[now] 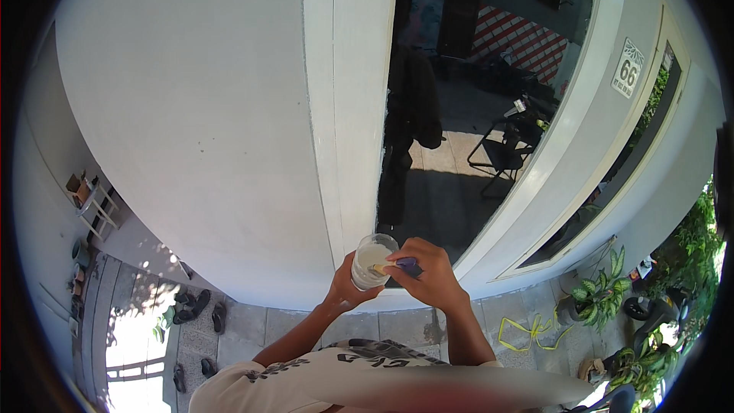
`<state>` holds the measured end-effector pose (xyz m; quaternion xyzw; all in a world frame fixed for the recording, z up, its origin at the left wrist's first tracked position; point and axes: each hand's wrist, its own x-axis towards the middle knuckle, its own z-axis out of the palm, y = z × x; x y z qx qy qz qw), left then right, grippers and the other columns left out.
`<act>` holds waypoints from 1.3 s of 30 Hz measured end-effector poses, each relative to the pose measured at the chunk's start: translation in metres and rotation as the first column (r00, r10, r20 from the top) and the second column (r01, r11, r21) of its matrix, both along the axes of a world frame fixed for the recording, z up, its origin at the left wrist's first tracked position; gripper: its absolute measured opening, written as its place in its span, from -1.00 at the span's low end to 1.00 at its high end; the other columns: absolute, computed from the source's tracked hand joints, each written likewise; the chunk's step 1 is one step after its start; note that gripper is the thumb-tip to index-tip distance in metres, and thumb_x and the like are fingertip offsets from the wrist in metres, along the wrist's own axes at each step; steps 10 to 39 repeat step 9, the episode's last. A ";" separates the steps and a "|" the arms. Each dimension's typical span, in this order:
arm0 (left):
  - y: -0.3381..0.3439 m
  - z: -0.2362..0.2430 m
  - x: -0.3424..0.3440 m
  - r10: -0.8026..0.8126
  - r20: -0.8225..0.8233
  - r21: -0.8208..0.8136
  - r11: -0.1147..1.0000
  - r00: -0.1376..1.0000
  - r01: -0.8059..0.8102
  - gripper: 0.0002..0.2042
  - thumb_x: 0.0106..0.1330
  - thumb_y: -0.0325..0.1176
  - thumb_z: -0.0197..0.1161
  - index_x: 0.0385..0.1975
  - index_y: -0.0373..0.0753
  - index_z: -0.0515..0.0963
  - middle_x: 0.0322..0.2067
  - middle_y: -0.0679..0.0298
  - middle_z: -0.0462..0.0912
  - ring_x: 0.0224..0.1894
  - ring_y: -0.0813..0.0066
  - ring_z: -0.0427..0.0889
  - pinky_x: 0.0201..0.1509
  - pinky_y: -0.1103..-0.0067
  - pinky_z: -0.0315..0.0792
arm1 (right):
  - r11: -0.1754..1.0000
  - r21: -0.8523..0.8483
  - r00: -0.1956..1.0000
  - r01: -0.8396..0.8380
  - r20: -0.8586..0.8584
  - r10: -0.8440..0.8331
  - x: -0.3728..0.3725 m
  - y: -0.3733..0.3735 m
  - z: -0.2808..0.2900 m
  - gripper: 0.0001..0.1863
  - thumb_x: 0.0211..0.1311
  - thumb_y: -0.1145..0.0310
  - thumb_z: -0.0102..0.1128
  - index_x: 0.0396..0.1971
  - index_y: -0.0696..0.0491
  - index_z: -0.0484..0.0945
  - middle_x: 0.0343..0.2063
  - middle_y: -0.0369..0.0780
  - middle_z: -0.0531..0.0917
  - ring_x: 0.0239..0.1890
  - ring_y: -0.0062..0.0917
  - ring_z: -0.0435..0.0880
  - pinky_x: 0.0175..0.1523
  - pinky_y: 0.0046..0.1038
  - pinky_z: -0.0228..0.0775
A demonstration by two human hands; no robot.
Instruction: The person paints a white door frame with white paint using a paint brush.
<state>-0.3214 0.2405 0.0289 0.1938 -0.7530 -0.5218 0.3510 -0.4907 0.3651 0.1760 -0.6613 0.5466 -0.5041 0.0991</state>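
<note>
My left hand is wrapped round a clear cup with whitish paint in it. In my right hand is a small paintbrush with a dark purple handle. Its paler end reaches into the cup, and its bristles are hard to make out. Both hands are close together at the lower end of a pale door or window frame. Whitish specks show on my left wrist.
Dark reflective glass stands ahead, beside a broad white wall. Dark sandals lie on the floor at left. A yellow strap and a potted plant are at right. A small table stands far left.
</note>
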 end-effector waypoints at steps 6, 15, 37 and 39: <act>0.000 0.001 0.003 0.022 0.015 -0.014 1.000 1.000 -0.022 -0.13 -0.01 -0.29 0.63 0.31 -0.31 0.28 0.09 0.07 0.59 0.12 0.25 0.62 0.24 0.37 0.49 | 1.000 0.008 0.999 -0.007 -0.046 0.008 0.001 -0.001 0.000 -0.80 0.10 0.46 0.53 -0.28 0.12 0.71 -0.45 -0.18 0.63 -0.42 -0.41 0.63 -0.32 -0.47 0.46; -0.001 0.004 0.002 -0.003 -0.005 0.012 1.000 1.000 0.003 -0.14 0.00 -0.29 0.62 0.31 -0.31 0.28 0.10 0.07 0.59 0.13 0.24 0.62 0.25 0.37 0.48 | 0.999 -0.002 0.998 0.034 -0.051 -0.034 0.002 -0.001 0.000 -0.79 0.11 0.45 0.53 -0.26 0.11 0.72 -0.44 -0.18 0.63 -0.39 -0.43 0.65 -0.29 -0.47 0.48; -0.001 0.004 0.002 -0.003 -0.005 0.012 1.000 1.000 0.003 -0.14 0.00 -0.29 0.62 0.31 -0.31 0.28 0.10 0.07 0.59 0.13 0.24 0.62 0.25 0.37 0.48 | 0.999 -0.002 0.998 0.034 -0.051 -0.034 0.002 -0.001 0.000 -0.79 0.11 0.45 0.53 -0.26 0.11 0.72 -0.44 -0.18 0.63 -0.39 -0.43 0.65 -0.29 -0.47 0.48; -0.001 0.004 0.002 -0.003 -0.005 0.012 1.000 1.000 0.003 -0.14 0.00 -0.29 0.62 0.31 -0.31 0.28 0.10 0.07 0.59 0.13 0.24 0.62 0.25 0.37 0.48 | 0.999 -0.002 0.998 0.034 -0.051 -0.034 0.002 -0.001 0.000 -0.79 0.11 0.45 0.53 -0.26 0.11 0.72 -0.44 -0.18 0.63 -0.39 -0.43 0.65 -0.29 -0.47 0.48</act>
